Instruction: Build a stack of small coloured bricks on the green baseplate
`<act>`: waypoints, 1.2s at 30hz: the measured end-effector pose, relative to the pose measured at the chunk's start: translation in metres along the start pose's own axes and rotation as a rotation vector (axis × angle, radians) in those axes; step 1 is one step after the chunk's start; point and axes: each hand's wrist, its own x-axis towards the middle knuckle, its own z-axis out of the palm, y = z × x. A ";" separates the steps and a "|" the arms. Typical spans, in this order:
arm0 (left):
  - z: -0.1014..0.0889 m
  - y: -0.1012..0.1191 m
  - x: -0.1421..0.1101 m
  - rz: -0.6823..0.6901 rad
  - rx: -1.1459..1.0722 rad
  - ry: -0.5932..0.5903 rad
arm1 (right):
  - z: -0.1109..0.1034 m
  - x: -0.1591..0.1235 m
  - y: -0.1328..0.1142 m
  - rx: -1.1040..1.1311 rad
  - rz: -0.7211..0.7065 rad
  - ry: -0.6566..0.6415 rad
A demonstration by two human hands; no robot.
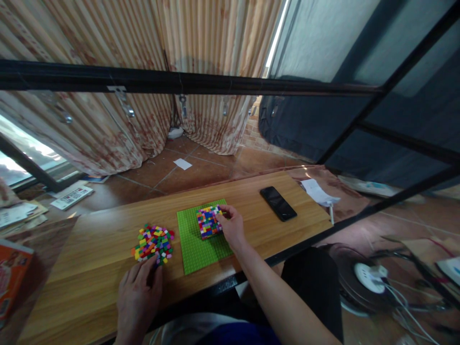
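Pinching the brick block (208,224), the right hand (233,227) is steadying it — the left hand (138,290), half-curled, is touching loose bricks (154,241), hold unclear.

A right hand (235,227) masks the right side of a multicolored block (208,224) at the center of the frame, while the block hides part of the green baseplate (192,251). At lower center-left, the fingertips of a left hand (138,290) are partly obscured beside loose bricks (153,242); whether they grip one is unclear. Both forearms run off the bottom edge, which also crops the table (86,268). An orange box (12,278) is cut by the left edge, its print blurred. Lettering on a booklet (73,197) at left is too small to read. Patterned curtains (125,38) extend beyond the top.
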 end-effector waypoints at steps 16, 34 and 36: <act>0.000 0.004 -0.003 -0.053 -0.040 -0.004 | -0.024 -0.031 -0.010 -0.128 -0.138 0.032; -0.004 0.012 -0.006 -0.155 -0.123 -0.083 | 0.050 -0.090 -0.027 -1.062 -0.703 -0.739; -0.004 0.012 -0.006 -0.162 -0.119 -0.089 | 0.054 -0.090 -0.023 -1.076 -0.698 -0.741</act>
